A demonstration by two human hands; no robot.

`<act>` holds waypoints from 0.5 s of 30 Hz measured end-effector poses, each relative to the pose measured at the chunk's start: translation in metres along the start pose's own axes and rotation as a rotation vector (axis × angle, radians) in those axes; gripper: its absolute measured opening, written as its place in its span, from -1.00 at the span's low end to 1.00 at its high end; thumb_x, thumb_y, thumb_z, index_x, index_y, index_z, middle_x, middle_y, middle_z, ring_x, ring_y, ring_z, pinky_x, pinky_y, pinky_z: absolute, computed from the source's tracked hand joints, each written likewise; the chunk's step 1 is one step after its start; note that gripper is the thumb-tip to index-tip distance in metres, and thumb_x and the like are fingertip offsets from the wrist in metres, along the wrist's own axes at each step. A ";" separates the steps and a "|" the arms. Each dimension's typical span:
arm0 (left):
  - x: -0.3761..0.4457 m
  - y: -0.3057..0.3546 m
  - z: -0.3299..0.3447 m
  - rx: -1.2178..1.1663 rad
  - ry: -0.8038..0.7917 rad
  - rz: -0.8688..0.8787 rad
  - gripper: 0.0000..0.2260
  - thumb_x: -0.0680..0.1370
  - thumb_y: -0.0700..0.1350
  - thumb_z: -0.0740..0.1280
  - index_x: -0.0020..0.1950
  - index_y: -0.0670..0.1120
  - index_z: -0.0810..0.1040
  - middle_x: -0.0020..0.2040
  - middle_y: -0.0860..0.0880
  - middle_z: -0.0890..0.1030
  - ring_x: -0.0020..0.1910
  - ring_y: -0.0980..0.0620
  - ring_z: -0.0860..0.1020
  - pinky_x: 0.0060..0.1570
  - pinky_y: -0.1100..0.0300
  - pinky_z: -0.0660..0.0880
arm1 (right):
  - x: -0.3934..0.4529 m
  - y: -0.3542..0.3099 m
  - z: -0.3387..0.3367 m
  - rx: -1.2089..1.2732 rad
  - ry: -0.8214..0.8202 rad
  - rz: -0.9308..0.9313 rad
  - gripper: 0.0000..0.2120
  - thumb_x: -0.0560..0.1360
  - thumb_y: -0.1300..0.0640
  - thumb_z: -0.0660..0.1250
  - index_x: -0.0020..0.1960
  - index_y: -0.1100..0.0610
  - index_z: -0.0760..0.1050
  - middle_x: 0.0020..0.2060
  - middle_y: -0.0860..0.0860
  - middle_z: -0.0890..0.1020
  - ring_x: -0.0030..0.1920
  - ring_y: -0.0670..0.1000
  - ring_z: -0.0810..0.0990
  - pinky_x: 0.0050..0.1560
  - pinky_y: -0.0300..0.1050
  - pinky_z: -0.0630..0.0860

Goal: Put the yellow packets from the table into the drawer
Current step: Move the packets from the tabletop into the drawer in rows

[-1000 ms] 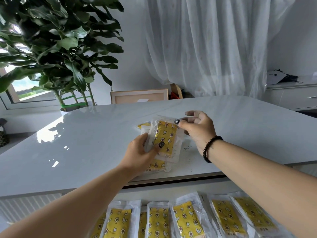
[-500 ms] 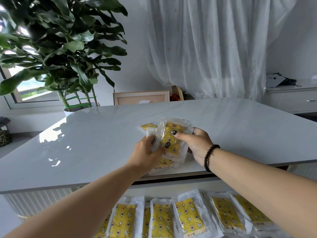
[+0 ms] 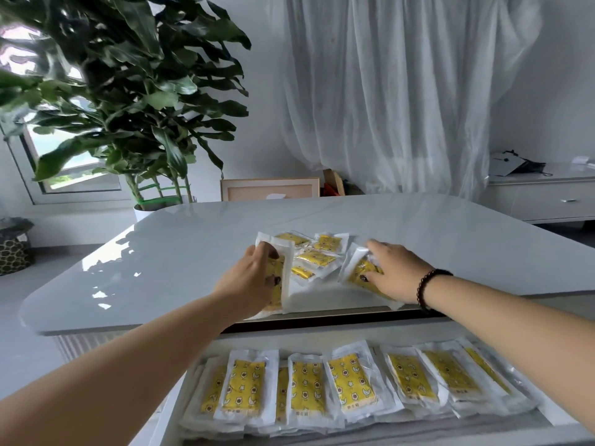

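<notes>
A glossy pale table (image 3: 180, 252) with rounded corners is seen. A loose cluster of yellow packets (image 3: 317, 257) in clear wrappers is spread on it near its front edge.

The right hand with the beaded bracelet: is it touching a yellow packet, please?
Touching: the head view shows the right hand lying on a yellow packet in clear wrap.
</notes>
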State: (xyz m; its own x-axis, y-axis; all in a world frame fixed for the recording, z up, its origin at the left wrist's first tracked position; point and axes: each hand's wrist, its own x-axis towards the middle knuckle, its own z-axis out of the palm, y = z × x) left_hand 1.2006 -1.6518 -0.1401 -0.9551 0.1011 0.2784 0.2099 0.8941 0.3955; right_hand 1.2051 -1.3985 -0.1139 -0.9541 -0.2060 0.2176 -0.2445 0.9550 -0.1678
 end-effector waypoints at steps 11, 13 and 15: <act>-0.065 0.025 -0.022 0.032 -0.146 0.103 -0.48 0.54 -0.21 0.28 0.42 0.20 0.27 0.24 -0.04 0.48 0.00 0.00 0.42 -0.07 0.13 0.46 | -0.049 -0.020 -0.017 0.901 -0.171 0.176 -0.67 0.41 0.19 0.48 0.10 0.18 0.44 0.15 0.18 0.57 0.07 0.13 0.62 0.12 0.10 0.57; -0.073 0.023 -0.025 0.033 -0.163 0.101 -0.39 0.54 -0.21 0.28 0.47 0.25 0.18 0.28 -0.05 0.47 0.00 0.01 0.41 -0.07 0.16 0.43 | -0.056 -0.017 -0.013 0.788 -0.195 0.208 -0.57 0.38 0.14 0.51 0.14 0.19 0.40 0.15 0.13 0.54 0.06 0.08 0.60 0.11 0.04 0.57; -0.080 0.021 -0.028 0.048 -0.173 0.099 -0.30 0.55 -0.21 0.26 0.50 0.32 0.02 0.29 -0.05 0.46 0.02 -0.02 0.45 -0.06 0.11 0.48 | -0.059 -0.011 -0.007 0.597 -0.208 0.265 -0.42 0.33 0.06 0.55 0.23 0.21 0.37 0.11 0.07 0.51 0.08 0.04 0.55 0.12 -0.05 0.54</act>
State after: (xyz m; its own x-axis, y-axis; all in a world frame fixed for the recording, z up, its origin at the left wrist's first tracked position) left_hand 1.2873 -1.6533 -0.1298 -0.9527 0.2595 0.1580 0.2986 0.8953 0.3305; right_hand 1.2648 -1.3952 -0.1186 -0.9937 -0.0750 -0.0833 0.0055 0.7097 -0.7045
